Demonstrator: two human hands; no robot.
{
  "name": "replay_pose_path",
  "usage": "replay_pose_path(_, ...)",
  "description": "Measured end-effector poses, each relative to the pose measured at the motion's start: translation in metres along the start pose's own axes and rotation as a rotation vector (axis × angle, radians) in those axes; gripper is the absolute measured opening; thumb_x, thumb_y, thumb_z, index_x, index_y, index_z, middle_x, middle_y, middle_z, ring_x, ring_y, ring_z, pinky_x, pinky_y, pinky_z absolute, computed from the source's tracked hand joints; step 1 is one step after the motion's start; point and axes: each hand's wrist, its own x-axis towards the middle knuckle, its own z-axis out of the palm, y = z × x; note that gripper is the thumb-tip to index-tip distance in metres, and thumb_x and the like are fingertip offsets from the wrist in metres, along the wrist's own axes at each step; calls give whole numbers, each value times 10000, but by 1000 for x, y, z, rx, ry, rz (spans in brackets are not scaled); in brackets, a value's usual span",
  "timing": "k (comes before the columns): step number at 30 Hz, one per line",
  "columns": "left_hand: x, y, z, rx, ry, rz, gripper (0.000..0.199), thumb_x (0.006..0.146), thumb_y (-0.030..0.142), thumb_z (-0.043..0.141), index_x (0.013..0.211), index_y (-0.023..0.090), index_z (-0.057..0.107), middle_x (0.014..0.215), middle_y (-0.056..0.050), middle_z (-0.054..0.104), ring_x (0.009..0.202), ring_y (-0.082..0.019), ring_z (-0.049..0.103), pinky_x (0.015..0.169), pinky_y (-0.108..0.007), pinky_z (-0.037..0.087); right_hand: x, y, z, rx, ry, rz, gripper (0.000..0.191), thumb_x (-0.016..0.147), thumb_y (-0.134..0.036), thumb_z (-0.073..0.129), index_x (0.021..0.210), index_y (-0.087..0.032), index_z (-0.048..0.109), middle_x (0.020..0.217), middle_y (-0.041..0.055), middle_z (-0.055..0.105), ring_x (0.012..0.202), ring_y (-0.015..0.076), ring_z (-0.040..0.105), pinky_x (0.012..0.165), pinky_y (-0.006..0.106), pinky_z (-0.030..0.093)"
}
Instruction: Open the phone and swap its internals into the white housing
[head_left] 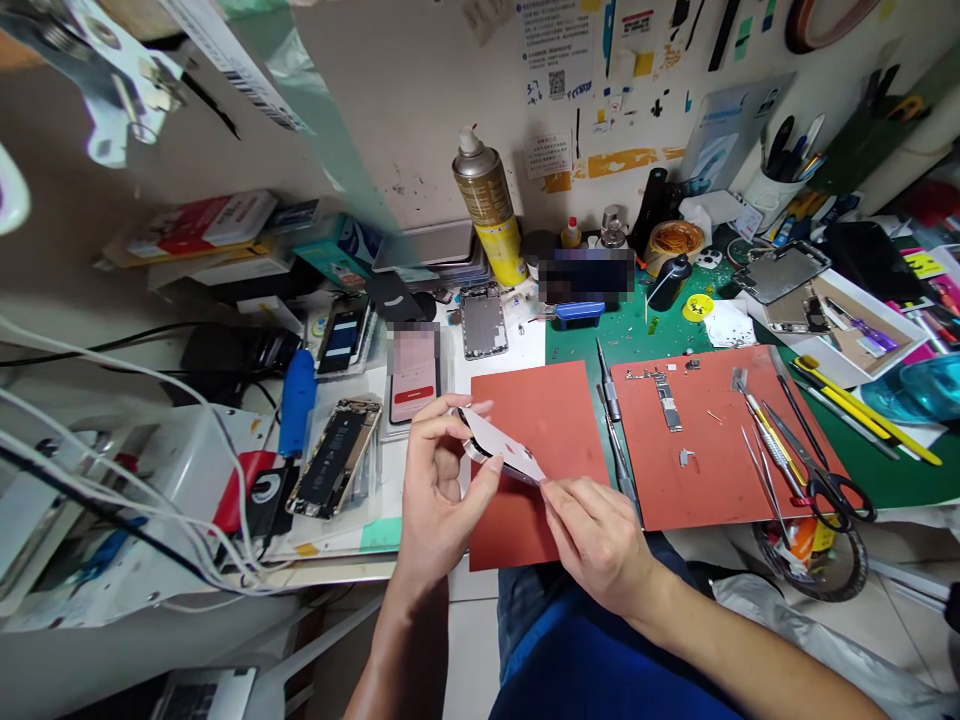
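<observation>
A smartphone (510, 450) with a pale back is held tilted above the left red mat (517, 530). My left hand (446, 480) is closed around its far end, thumb on the near long edge and fingers on the opposite side. My right hand (600, 540) pinches the corner nearest me, its fingers curled together; whether it also holds a small tool is hidden. A dark line shows between the back and the frame near my left fingers. On the right red mat (705, 480) lie a phone logic board (667, 402) and a small metal part (686, 458).
Two screwdrivers (619, 450) lie between the mats. Tweezers (761, 470) and black-handled scissors (814, 480) rest at the right. An opened phone (335, 458) with its battery showing lies left. A spray can (491, 205) stands behind. White cables (217, 480) hang at far left.
</observation>
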Motion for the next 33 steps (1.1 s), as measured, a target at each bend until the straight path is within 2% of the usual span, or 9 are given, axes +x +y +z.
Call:
replay_pose_path(6,-2,1,1,6,5,15,312,912,204,814,1095,276,572,1415,-81,524,1329,-298,684,1115,-485,577,-5,-2,2,-57,-5,24,335,993,13,593,1302,-98,658,834,67,747,681,190,687,632,317,573)
replay_pose_path(10,-5,1,2,9,46,2,317,915,210,817,1097,273,565,1415,-81,530,1331,-292,690,1100,-449,585,-12,-5,7,-142,-28,-31,402,968,22,557,1359,-40,621,897,120,759,737,227,697,663,358,578)
replay_pose_path(14,-8,0,3,7,78,5,332,912,194,821,1113,271,568,1422,-81,529,1333,-278,690,1095,-413,582,-13,-9,9,-230,-50,-89,397,965,13,504,1342,38,622,878,157,752,740,248,681,657,381,587)
replay_pose_path(18,-8,-1,3,20,104,14,355,896,180,835,1119,265,572,1413,-84,536,1307,-284,707,1114,-459,580,-9,-11,8,-299,-23,-123,399,976,-2,472,1341,63,619,918,188,762,789,261,700,652,377,600)
replay_pose_path(23,-9,-3,4,52,124,42,390,868,151,852,1125,257,578,1405,-93,541,1305,-292,713,1077,-438,608,-9,-13,10,-334,11,-133,357,975,3,483,1280,70,656,949,205,773,824,266,716,686,374,613)
replay_pose_path(27,-9,-4,4,53,127,51,419,857,139,859,1138,256,572,1418,-102,536,1310,-296,711,1093,-460,607,-9,-13,11,-290,7,-85,348,999,4,467,1290,44,654,892,163,758,775,243,696,677,367,594)
replay_pose_path(30,-8,-6,4,45,120,55,412,866,156,859,1132,254,559,1434,-112,543,1315,-311,712,1106,-498,604,-5,-10,6,-172,-26,21,312,1003,23,492,1253,-30,671,818,83,728,690,197,656,645,336,555)
replay_pose_path(33,-7,-8,2,40,89,75,413,870,154,855,1135,255,555,1437,-112,547,1321,-322,713,1099,-511,611,0,-4,-1,-59,-76,76,318,985,59,508,1206,-86,686,832,56,735,693,177,672,660,308,567)
